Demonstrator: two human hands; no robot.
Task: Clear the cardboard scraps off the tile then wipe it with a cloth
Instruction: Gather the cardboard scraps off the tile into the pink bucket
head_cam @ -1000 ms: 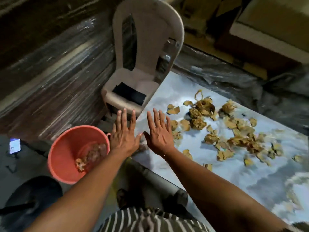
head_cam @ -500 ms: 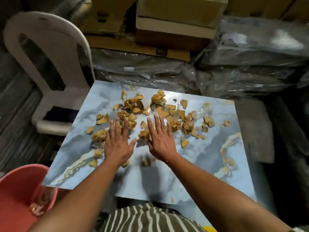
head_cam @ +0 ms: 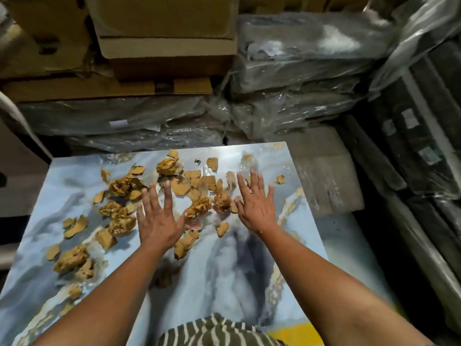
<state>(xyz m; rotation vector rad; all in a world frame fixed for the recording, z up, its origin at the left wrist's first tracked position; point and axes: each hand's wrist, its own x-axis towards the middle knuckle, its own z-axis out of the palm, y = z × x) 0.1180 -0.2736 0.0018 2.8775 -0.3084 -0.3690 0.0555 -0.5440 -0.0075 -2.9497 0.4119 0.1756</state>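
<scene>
Cardboard scraps (head_cam: 199,206): brown torn and crumpled bits strewn over the upper and left part of the tile, a few near its left edge and one stray piece at the upper right.
Tile (head_cam: 232,270): glossy blue-grey marbled slab filling the lower centre of the frame; its lower middle is bare.
Left hand (head_cam: 159,221): fingers spread and straight, palm down among the scraps at centre, holding nothing.
Right hand (head_cam: 257,206): likewise spread flat, right of centre, at the edge of the pile.
Risk, spill: a flat sweep could push pieces over the left or far edge into the plastic-wrapped bundles (head_cam: 287,78) at the top, where they would be hard to fetch.
Risk, leftovers: small flat scraps may slip under spread fingers and stay on the slick glaze.
Risk, wipe: no cloth is in view; wiping before all is cleared would only drag bits about.
</scene>
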